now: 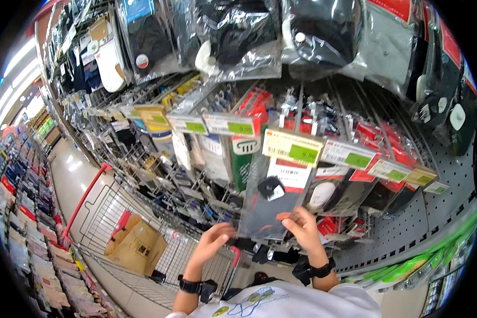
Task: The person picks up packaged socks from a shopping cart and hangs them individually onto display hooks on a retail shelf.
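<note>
A clear plastic pack with dark fabric inside point(271, 208), likely socks, hangs from a display rod in front of me. It bears a white and red label and a dark round piece with a white sticker. My left hand point(216, 240) is at the pack's lower left edge, fingers spread and slightly blurred; contact is unclear. At the lower right edge is my right hand point(302, 226), its thumb and fingertips close together against the plastic. Whether they pinch it is unclear. Both wrists wear black straps with small devices.
A price tag point(292, 147) sits above the pack. Larger bagged garments point(238, 39) hang overhead. Packed socks point(330, 190) crowd the rods to the right. A wire shopping cart point(183, 254) holding a brown paper bag point(139, 246) stands at lower left. Beyond it runs the aisle floor point(69, 171).
</note>
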The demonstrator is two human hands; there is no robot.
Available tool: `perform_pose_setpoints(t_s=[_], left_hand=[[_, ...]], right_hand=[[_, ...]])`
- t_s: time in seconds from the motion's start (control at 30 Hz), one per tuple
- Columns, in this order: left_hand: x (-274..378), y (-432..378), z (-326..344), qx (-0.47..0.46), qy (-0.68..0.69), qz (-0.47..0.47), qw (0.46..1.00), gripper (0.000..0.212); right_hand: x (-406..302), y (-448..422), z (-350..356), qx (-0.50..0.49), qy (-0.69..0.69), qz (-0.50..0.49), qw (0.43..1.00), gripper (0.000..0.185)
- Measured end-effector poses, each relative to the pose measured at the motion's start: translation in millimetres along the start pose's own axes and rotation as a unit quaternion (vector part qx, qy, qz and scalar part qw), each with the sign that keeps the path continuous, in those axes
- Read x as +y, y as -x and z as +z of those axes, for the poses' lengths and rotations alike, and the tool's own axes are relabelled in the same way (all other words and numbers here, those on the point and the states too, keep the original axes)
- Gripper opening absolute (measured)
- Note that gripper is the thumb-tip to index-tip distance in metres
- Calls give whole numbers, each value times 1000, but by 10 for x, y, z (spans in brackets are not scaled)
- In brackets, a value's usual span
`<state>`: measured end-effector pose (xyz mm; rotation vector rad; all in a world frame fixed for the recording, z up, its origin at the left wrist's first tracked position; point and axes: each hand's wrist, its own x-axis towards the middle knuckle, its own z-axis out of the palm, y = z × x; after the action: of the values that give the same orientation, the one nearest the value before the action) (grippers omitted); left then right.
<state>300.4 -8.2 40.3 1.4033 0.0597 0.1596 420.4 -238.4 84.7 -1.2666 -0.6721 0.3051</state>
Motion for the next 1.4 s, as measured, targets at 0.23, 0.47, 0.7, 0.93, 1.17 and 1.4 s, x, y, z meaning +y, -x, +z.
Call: perform_pose_setpoints(t_s=[0.23, 0.47, 0.7, 0.93, 1.17, 1.4], left_hand=[[230, -4, 216, -88, -47, 55, 993, 7], [321, 204, 154, -110, -33, 60, 992, 5], [50, 572, -59, -174, -18, 15, 984, 15], [-503, 1266, -590, -20, 85, -104, 991, 34], [-1215, 2295, -1062, 251, 94, -225, 937, 43], [-2147, 2916, -1102, 381, 121, -333, 854, 43]], right_hand=[[-199, 250, 271, 46, 28, -12, 998, 19], [-363, 533, 600, 109, 23, -11, 994, 19], [-265, 854, 865, 101, 55, 74, 991, 19], [392, 754, 1207, -134, 91, 241, 957, 24], [1607, 828, 1789, -222, -44, 508, 831, 54], [2762, 1209, 2104, -330, 32, 593, 734, 40]])
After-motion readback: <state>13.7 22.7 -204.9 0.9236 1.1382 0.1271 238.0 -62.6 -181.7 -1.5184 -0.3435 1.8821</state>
